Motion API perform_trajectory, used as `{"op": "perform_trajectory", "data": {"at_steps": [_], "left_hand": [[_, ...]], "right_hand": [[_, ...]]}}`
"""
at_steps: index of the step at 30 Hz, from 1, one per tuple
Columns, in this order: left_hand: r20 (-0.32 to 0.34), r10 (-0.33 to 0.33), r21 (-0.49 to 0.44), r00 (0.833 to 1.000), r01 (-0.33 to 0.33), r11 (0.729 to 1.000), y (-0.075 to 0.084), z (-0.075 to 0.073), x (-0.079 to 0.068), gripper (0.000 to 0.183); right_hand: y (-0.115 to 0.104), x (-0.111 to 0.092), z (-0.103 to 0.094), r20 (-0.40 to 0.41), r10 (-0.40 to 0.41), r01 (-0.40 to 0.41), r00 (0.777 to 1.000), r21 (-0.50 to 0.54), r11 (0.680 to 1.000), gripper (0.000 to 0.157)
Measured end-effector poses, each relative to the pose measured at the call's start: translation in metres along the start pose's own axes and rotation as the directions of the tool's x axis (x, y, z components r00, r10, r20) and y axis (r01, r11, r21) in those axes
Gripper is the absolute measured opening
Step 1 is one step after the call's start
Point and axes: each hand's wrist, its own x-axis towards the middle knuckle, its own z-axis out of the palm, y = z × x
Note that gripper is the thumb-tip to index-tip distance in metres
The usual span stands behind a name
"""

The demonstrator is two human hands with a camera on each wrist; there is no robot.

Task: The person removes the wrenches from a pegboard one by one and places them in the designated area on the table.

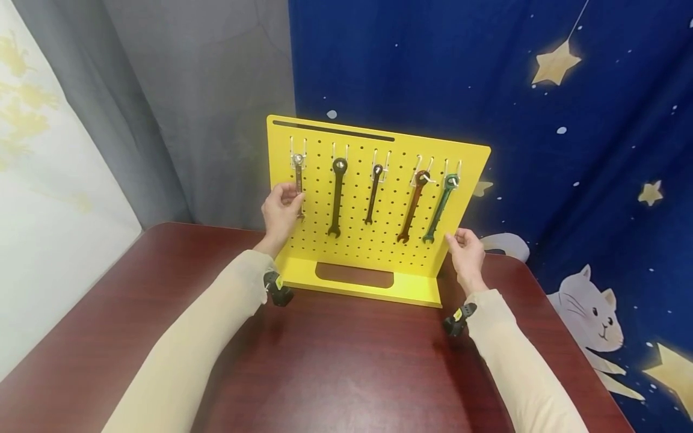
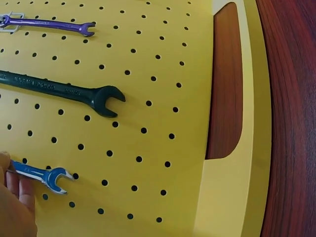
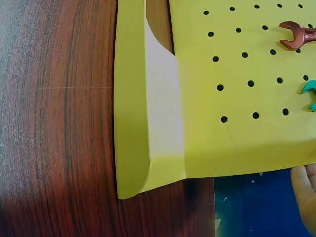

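A yellow pegboard (image 1: 354, 249) stands on the table, with several wrenches hanging from its white hooks. At the far left, my left hand (image 1: 281, 213) pinches the blue combination wrench (image 2: 34, 172) by its shaft. Its ring end is at the hook and its open jaw shows beyond my fingers. Rightward hang a dark green wrench (image 2: 54, 88), a small purple wrench (image 2: 54, 23), a reddish-brown wrench (image 1: 413, 209) and a green wrench (image 1: 440, 209). My right hand (image 1: 468, 255) holds the pegboard's right edge; only part of its fingers (image 3: 302, 186) shows in the right wrist view.
The board's base (image 1: 417, 288) has a wide cutout and rests on a dark red-brown wooden table (image 1: 352, 367). Behind it hang a grey curtain (image 1: 216, 90) and a blue curtain (image 1: 433, 72) with stars and a cat. A white wall (image 1: 49, 198) is at the left.
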Motion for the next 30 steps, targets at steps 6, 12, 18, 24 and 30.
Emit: {"op": "perform_trajectory", "data": {"at_steps": [6,12,18,24,30], "left_hand": [[0.047,-0.007,0.013,0.999,0.006,1.000,0.002,-0.006,0.001,0.022],[0.090,-0.006,0.023,0.996,0.004,1.000,0.001,-0.011,0.002,0.024],[0.119,-0.002,0.019,0.993,0.000,1.000,0.001,-0.014,0.000,0.024],[0.141,-0.011,0.009,0.990,0.010,1.000,0.002,-0.016,-0.003,0.025],[0.154,-0.013,-0.024,0.988,0.017,1.000,0.006,-0.017,-0.007,0.023]], "right_hand": [[0.000,0.001,0.000,0.005,0.003,-0.003,1.000,-0.011,1.000,0.029],[0.000,0.003,0.000,0.005,0.000,0.000,1.000,-0.024,1.000,0.029],[0.001,0.002,0.001,0.007,-0.005,0.005,1.000,-0.028,1.000,0.029],[0.001,0.001,0.001,-0.004,-0.007,0.007,1.000,-0.030,1.000,0.028],[0.001,0.001,0.000,0.001,-0.002,0.002,1.000,-0.032,0.999,0.029]]}}
